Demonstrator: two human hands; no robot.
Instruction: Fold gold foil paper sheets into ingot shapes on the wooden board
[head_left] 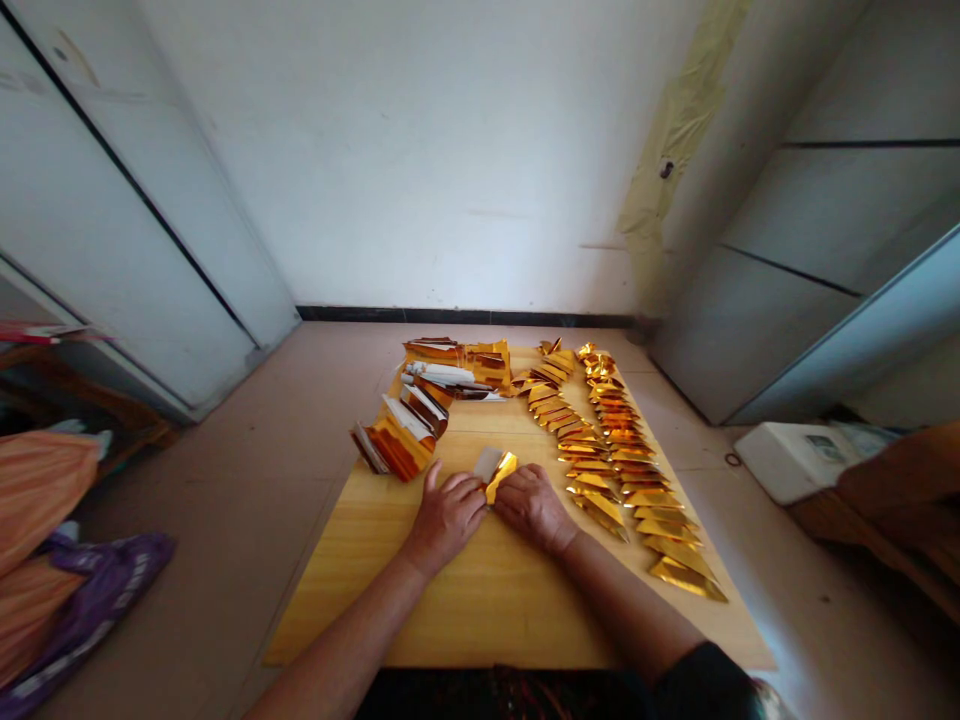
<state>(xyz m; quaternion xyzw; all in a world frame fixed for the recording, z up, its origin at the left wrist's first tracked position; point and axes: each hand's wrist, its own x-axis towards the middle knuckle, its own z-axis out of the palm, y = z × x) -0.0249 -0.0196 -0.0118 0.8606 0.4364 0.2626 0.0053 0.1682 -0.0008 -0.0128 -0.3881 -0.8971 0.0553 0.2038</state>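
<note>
A small sheet of gold foil paper (501,477), partly folded with a pale side showing, lies on the wooden board between my hands. My left hand (452,508) presses its fingertips on the sheet's left edge, thumb raised apart. From the other side my right hand (534,503) pinches the sheet's gold part, its fingers bent together. To the right, two long rows of folded gold paper pieces (622,440) overlap one another. Bundles of unfolded gold and white paper (409,430) stand at the board's back left.
The wooden board (450,610) rests low above a tiled floor. A white wall (450,150) closes off the back. Grey cabinets (840,200) flank the right side, a purple bag (112,610) lies left, and a white box (787,460) sits at right.
</note>
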